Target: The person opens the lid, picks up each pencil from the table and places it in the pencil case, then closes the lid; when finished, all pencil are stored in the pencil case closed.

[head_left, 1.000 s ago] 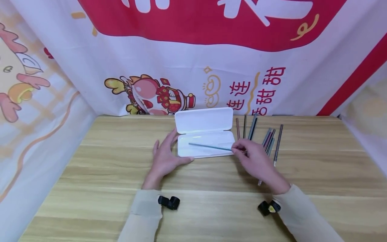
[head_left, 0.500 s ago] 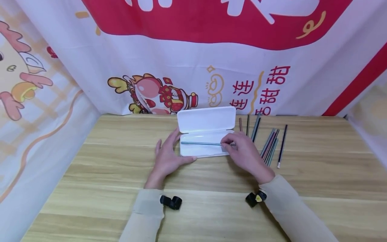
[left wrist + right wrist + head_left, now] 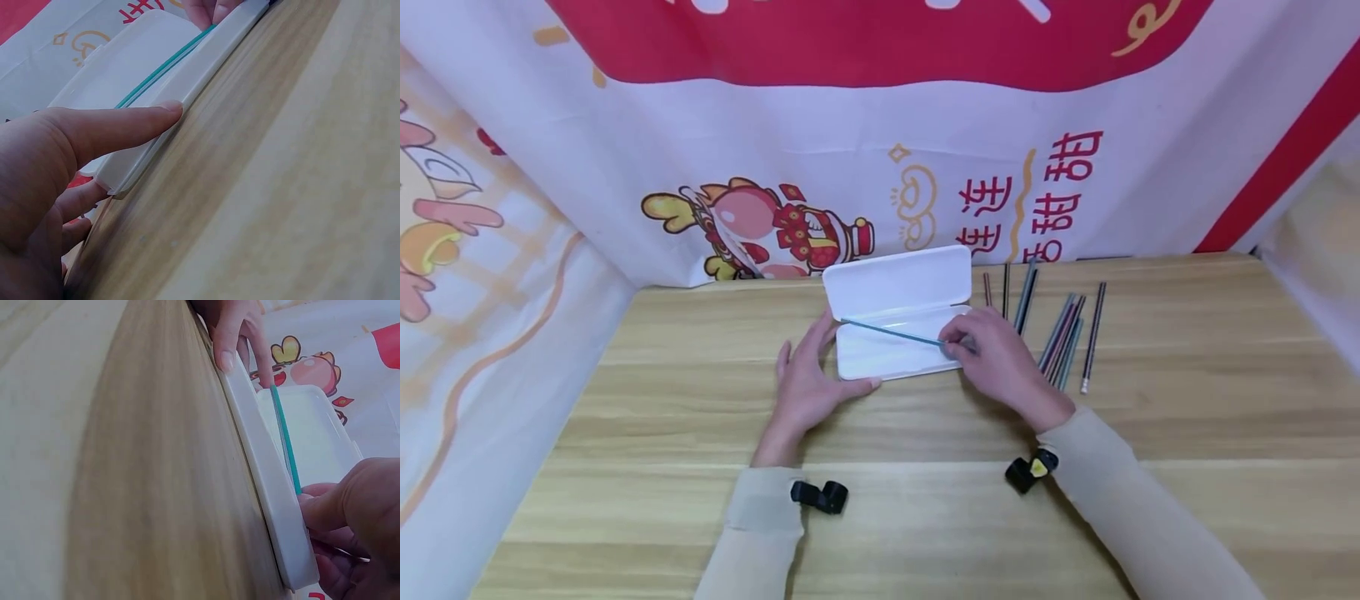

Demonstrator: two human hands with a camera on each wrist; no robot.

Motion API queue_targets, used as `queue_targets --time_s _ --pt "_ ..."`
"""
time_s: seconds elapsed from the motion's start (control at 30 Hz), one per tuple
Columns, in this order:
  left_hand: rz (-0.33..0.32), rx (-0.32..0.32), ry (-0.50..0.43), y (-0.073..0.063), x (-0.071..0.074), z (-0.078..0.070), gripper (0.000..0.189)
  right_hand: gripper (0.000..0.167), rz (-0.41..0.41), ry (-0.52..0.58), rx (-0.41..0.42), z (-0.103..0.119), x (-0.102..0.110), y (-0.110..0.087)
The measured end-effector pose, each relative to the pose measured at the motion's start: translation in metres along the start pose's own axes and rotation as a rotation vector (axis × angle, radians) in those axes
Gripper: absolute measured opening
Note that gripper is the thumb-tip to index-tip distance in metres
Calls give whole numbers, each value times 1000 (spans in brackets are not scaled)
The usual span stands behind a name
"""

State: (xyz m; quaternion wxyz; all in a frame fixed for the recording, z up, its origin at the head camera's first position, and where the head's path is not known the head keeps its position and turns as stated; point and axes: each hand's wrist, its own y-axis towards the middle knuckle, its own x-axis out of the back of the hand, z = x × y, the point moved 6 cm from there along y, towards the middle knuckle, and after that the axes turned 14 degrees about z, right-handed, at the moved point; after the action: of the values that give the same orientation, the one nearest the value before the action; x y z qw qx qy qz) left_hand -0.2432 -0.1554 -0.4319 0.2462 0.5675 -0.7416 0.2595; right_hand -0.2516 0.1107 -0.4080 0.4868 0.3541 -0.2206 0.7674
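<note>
in the head view, the right grip [image 3: 1000, 358] pinched a teal pencil [image 3: 891, 331] near one end, its shaft slanting left over the open white case [image 3: 880, 358], whose left end the left grip [image 3: 807, 383] clasped. in the left wrist view, the pencil seemed light, stiff and slippery, best pinched mid-shaft. in the right wrist view, the right grip hid its held end; far-tip contact couldn't be told.

I see right hand [image 3: 992, 358] pinching teal pencil [image 3: 891, 332] slantwise across tray [image 3: 880, 358] of white pencil case [image 3: 859, 367], far end near hinge's left corner. Left hand [image 3: 805, 387] spans case's left end, thumb [image 3: 861, 387] on front edge. Lid [image 3: 898, 282] stands raised at back. Right of case I see loose pencils [image 3: 1060, 342] on wood-grain table [image 3: 925, 525], dark pencil [image 3: 1094, 333] with white eraser [image 3: 1084, 387] lying outermost. Black camera [image 3: 832, 497] on each wrist. Printed cloth [image 3: 835, 125] behind.
</note>
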Motion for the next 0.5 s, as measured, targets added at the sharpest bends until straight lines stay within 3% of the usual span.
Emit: queue_targets --time_s 0.5 --pt "1 0 -9 1 0 2 122 15 56 -63 -53 0 6 -3"
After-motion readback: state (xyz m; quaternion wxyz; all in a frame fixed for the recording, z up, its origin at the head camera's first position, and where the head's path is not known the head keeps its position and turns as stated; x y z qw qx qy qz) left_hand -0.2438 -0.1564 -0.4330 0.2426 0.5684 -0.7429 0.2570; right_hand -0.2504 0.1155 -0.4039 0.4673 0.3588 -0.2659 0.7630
